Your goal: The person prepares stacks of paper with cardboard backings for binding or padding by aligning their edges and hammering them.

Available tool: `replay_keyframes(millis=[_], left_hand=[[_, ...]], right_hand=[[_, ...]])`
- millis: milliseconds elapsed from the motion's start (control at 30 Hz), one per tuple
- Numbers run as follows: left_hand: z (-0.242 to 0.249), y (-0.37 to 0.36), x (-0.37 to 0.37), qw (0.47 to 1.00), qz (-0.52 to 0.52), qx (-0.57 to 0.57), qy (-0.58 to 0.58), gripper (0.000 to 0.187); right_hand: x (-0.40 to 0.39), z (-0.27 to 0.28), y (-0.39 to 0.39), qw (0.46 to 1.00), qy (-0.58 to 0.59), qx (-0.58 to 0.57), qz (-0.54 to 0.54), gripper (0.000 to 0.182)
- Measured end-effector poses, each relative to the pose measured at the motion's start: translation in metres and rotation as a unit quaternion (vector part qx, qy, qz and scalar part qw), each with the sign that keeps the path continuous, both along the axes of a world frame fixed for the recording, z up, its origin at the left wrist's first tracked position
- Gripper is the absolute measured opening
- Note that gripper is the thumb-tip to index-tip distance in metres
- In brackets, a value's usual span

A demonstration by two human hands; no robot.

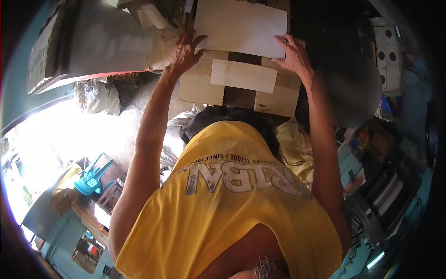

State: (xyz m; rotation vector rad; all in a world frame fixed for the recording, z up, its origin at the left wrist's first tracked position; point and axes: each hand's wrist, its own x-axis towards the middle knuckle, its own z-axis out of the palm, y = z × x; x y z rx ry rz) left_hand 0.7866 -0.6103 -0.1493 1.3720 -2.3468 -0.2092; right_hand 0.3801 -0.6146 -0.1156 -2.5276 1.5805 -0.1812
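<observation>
A large white sheet, paper or thin card, lies flat at the top middle of the head view. My left hand rests at its left edge, thumb and fingers apart. On the opposite side, my right hand touches the lower right corner, fingers stretched and thumb spread. Closer to my body, a smaller white strip lies across a pale wooden board with a dark band down its middle. Whatever is under the large sheet is hidden.
A grey flat surface extends left, with a rolled white piece behind it. A dark rounded panel stands right of my arm. A blue plastic chair and a machine with a roller are further off.
</observation>
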Motion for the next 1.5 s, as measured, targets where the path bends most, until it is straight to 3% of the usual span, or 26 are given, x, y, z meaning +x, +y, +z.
replay_keyframes(millis=[433, 533, 567, 667, 767, 867, 933, 1033, 1167, 1367, 1500], left_hand=[[-0.013, 0.0, 0.01, 0.997, -0.014, 0.011, 0.079, 0.074], [-0.006, 0.0, 0.009, 0.994, -0.003, -0.021, 0.106, 0.084], [-0.005, -0.001, 0.01, 0.99, -0.001, 0.017, 0.141, 0.092], [0.0, -0.004, 0.01, 0.977, 0.034, 0.046, 0.205, 0.091], [0.009, -0.012, 0.013, 0.922, 0.052, 0.232, 0.306, 0.089], [-0.01, -0.022, 0.012, 0.924, 0.042, 0.17, 0.339, 0.08], [-0.012, -0.022, 0.007, 0.916, 0.091, 0.21, 0.331, 0.07], [-0.016, -0.028, 0.004, 0.931, 0.134, 0.184, 0.284, 0.058], [-0.013, -0.033, -0.003, 0.939, 0.191, 0.157, 0.239, 0.048], [0.0, -0.03, -0.014, 0.895, 0.289, 0.227, 0.251, 0.045], [-0.015, -0.036, -0.014, 0.901, 0.3, 0.208, 0.234, 0.044]], right_hand=[[0.008, 0.006, 0.012, 1.0, 0.012, -0.005, -0.005, 0.065], [0.007, 0.006, 0.009, 1.0, 0.027, 0.009, -0.008, 0.066], [0.009, 0.006, 0.01, 1.0, 0.018, 0.006, -0.011, 0.065], [0.012, 0.008, 0.008, 1.0, -0.001, 0.004, -0.013, 0.065], [0.013, 0.007, 0.009, 1.0, -0.011, 0.008, -0.013, 0.066], [0.011, 0.006, 0.008, 0.999, -0.018, 0.017, -0.021, 0.066], [0.012, 0.008, 0.009, 0.998, -0.026, 0.038, -0.034, 0.068], [0.01, -0.001, 0.009, 0.998, -0.025, -0.034, -0.047, 0.072], [0.011, -0.011, 0.007, 0.994, -0.049, 0.036, -0.091, 0.078], [0.017, 0.001, 0.0, 0.987, -0.101, 0.087, -0.093, 0.085], [0.008, -0.005, -0.012, 0.976, -0.149, 0.108, -0.118, 0.085]])
